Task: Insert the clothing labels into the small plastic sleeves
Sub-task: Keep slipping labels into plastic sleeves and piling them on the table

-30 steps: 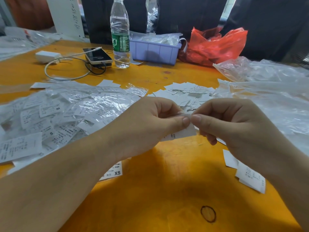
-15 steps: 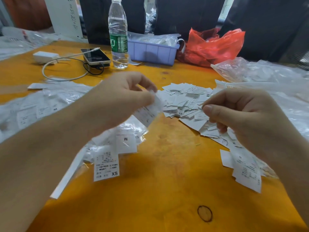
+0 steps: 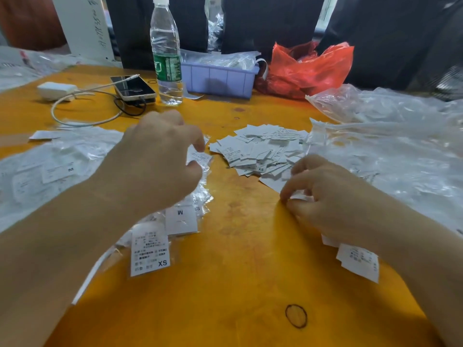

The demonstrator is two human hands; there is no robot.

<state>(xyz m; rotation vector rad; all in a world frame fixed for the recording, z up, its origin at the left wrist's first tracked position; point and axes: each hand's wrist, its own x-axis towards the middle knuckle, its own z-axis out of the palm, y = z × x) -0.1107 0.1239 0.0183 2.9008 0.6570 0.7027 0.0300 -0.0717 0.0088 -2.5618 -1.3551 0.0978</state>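
A pile of loose white clothing labels (image 3: 260, 149) lies at the table's middle. Labels in clear sleeves (image 3: 62, 166) cover the left side, with an XS one (image 3: 150, 249) and an M one (image 3: 181, 219) nearest me. My left hand (image 3: 160, 159) hovers over the right edge of that heap. Its thumb and forefinger are spread around a sleeved label (image 3: 199, 156) lying there. My right hand (image 3: 328, 199) is curled at the near edge of the loose pile, and its fingertips pinch a white label (image 3: 299, 195).
At the back of the orange table (image 3: 238, 271) stand a water bottle (image 3: 166, 53), a phone (image 3: 132, 88) with charger (image 3: 56, 90) and cable, a purple bin (image 3: 218, 76) and a red bag (image 3: 308, 68). Clear plastic bags (image 3: 390, 146) fill the right. More labels (image 3: 358, 261) lie under my right wrist.
My hands parted. The left carried the sleeved label up and left to the sleeved heap and loosened its hold. The right dropped to the loose pile and pinched a label.
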